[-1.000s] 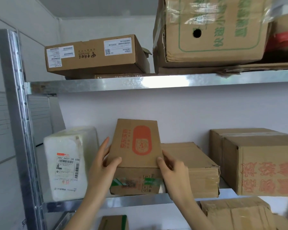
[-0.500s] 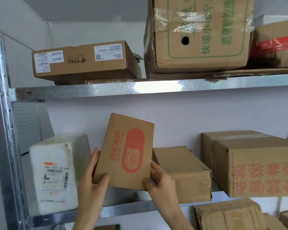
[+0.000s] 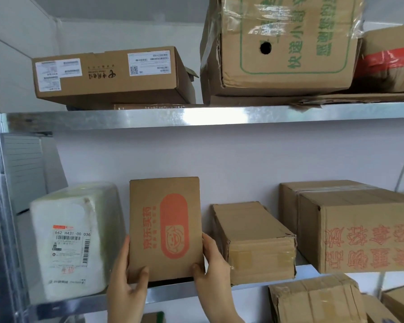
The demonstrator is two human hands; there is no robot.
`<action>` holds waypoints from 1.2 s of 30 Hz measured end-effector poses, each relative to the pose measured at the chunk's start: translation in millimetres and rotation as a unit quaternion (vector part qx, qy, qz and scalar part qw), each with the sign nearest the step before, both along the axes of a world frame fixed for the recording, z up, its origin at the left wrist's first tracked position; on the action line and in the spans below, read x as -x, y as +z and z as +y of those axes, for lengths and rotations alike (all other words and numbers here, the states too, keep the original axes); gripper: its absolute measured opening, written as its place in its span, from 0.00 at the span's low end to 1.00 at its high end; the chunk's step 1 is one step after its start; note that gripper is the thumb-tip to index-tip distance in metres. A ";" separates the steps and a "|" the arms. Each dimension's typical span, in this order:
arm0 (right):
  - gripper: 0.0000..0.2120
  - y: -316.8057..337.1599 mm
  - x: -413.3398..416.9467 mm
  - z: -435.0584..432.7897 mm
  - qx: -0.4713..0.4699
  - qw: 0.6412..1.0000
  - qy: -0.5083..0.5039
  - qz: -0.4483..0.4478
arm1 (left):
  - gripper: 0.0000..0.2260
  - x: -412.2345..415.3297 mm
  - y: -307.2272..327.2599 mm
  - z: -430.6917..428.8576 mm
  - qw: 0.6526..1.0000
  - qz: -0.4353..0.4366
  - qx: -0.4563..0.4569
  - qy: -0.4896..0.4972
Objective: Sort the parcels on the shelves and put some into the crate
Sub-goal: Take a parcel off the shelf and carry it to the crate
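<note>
Upright on the middle shelf (image 3: 219, 293), between a white wrapped parcel (image 3: 72, 243) and a plain taped carton (image 3: 254, 243): a flat brown box with an orange pill-shaped logo (image 3: 165, 229), its printed face turned outward. Clasped at its lower edges by both hands, left hand (image 3: 126, 287) with fingers up the left side and thumb on the front, right hand (image 3: 211, 269) likewise on the right side. Farther right, a large carton with red characters (image 3: 359, 229); on the shelf above, a labelled flat carton (image 3: 107, 75) beside a green-printed carton (image 3: 285, 43).
</note>
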State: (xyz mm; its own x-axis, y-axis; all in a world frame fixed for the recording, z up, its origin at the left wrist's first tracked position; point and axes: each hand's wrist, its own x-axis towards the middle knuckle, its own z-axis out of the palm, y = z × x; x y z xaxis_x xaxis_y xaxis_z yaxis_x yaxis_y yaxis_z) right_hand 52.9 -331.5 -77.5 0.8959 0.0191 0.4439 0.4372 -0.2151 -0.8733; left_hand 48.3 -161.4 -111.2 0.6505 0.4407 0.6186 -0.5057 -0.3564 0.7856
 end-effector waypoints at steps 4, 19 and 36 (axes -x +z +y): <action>0.27 -8.9 -9.9 8.2 0.032 0.999 -0.007 0.020 | 0.49 -5.0 -13.1 0.4 1.000 0.016 0.001 0.003; 0.28 12.1 -12.8 14.0 -0.073 0.995 0.011 0.067 | 0.21 4.6 11.7 0.2 0.996 0.065 0.024 -0.063; 0.32 103.6 -54.0 17.9 -0.079 0.992 -0.011 0.095 | 0.23 -61.0 142.7 -1.4 0.972 0.221 0.081 -0.003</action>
State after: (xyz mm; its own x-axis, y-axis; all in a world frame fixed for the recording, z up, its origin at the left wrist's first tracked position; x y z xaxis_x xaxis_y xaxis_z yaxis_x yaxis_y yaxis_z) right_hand 106.9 -313.6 26.1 0.9629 -0.0584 0.2635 0.2588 -0.0772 -0.9628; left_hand 109.4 -162.9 31.4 0.8405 0.5034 0.2006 -0.1071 -0.2085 0.9721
